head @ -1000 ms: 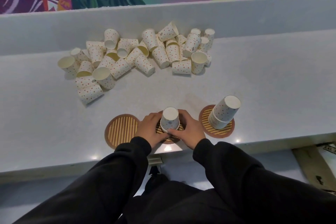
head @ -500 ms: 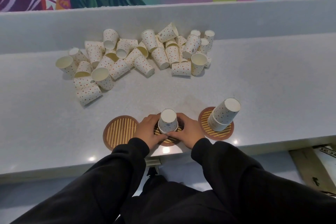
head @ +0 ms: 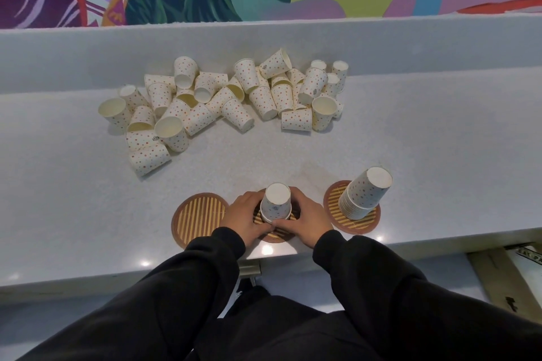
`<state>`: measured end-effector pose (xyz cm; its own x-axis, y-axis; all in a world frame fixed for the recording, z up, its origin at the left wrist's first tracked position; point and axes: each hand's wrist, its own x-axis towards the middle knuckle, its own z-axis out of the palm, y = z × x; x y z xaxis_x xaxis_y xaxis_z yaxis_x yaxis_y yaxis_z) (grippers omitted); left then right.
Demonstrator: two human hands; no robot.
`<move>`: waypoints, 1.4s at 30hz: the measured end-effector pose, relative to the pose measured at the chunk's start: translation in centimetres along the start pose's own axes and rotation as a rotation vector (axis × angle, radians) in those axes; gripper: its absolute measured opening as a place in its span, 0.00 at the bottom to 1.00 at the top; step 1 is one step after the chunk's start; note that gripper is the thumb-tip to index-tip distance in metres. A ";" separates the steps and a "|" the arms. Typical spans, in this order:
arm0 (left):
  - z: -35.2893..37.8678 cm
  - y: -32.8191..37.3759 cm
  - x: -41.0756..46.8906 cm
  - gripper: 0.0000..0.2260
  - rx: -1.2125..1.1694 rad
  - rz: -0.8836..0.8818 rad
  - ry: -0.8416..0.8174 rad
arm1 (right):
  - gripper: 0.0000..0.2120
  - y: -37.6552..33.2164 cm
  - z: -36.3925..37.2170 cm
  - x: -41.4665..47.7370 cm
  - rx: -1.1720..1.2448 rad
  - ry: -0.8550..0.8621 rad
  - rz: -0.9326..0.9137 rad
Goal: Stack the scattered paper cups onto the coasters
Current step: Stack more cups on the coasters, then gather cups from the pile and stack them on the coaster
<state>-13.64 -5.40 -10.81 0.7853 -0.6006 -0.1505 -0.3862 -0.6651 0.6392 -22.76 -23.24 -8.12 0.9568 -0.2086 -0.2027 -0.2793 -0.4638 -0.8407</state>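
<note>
Left hand (head: 245, 215): curled round the left side of the middle cup (head: 275, 202), low near its rim, thumb on the near side.
Right hand (head: 308, 218): curled round the right side of the same cup, thumb reaching in toward the left thumb; contact between the two too close to call.
Middle cup: upside down and upright on the middle coaster (head: 277, 236), gripped between both hands.
Middle coaster: mostly covered by the hands, near rim close to the front edge (head: 440, 239) of the counter.
Left coaster (head: 199, 218): striped face fully in view, just beside the left hand, near the front edge.
Right coaster (head: 363, 226): under the cup stack (head: 365, 193), just beside the right hand.
Cup stack: nested upside down, leaning up and to the right in this view.
Scattered cups (head: 223, 102): loose heap, most on their sides, close to the back ledge (head: 410, 38), well apart from the coasters.
Counter (head: 440, 141): pale and speckled, a broad open band between heap and coasters, more open surface right of the stack and left of the heap.
Back ledge: raised step closing the far side.
Sleeves (head: 187, 287): black, crossing the front edge.
</note>
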 end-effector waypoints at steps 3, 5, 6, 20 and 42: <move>0.0 0.0 -0.1 0.36 -0.012 -0.004 0.001 | 0.33 0.1 0.1 0.0 0.001 0.006 0.004; -0.1 0.0 -0.2 0.35 -0.017 -0.001 0.007 | 0.33 0.0 0.2 0.0 -0.011 0.004 0.015; -0.1 0.1 -0.2 0.35 -0.018 0.002 0.008 | 0.33 -0.1 0.1 0.0 -0.016 0.001 0.028; -12.3 -3.0 1.6 0.21 -0.128 -0.009 0.153 | 0.33 -11.9 -7.1 2.8 0.217 0.090 0.034; -22.7 -18.6 2.8 0.24 0.326 -0.267 0.132 | 0.36 -18.5 17.6 22.0 0.397 0.060 0.352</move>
<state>6.71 15.34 -5.99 0.9252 -0.3406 -0.1673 -0.2768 -0.9072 0.3167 4.88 -4.13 -5.85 0.8011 -0.3472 -0.4876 -0.5192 0.0023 -0.8546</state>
